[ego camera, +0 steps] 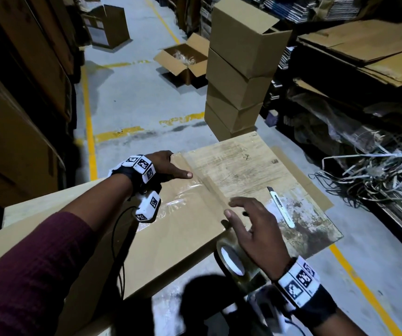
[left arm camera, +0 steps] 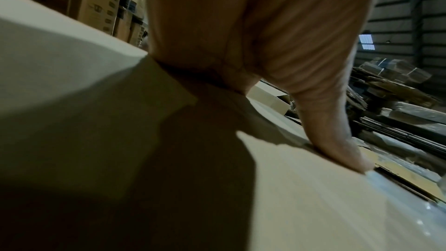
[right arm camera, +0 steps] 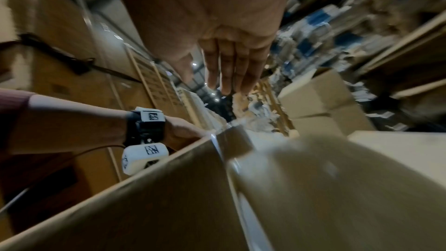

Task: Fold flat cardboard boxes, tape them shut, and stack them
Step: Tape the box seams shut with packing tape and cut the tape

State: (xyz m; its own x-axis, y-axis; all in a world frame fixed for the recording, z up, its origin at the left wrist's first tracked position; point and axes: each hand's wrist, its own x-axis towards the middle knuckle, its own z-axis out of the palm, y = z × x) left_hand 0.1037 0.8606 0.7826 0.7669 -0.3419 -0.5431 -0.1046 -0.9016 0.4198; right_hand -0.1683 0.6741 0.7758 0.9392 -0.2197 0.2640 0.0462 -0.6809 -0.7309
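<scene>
On the worktable (ego camera: pixel 311 241), near side, sat the cardboard box (ego camera: pixel 166 229), its top seam covered by a strip of clear tape (ego camera: pixel 183 200) running left to right. Left hand (ego camera: pixel 168 167) gripped the far left edge of the box, fingers wrapped over the edge, thumb lying flat on top just beside the tape; left wrist view showed that thumb (left arm camera: pixel 337 140) pressed to the cardboard (left arm camera: pixel 301 198) at the tape's end. Right hand (ego camera: pixel 250 229) hovered above the right corner of the box, fingers spread and relaxed, holding nothing; right wrist view confirmed straight fingers (right arm camera: pixel 228 68) in the air over the taped seam (right arm camera: pixel 219 146). Tape roll (ego camera: pixel 231 259) stood on edge just under the right palm, beside the box's near right corner; contact with the hand could not be told. A white box cutter (ego camera: pixel 281 207) lay on the tabletop to the right of the right hand, apart from the box. Far behind the table rose a stack of four boxes (ego camera: pixel 238 76), the top one with a flap open. An open carton (ego camera: pixel 183 61) sat on the floor to its left. Loose strapping (ego camera: pixel 376 170) lay piled at the right.
</scene>
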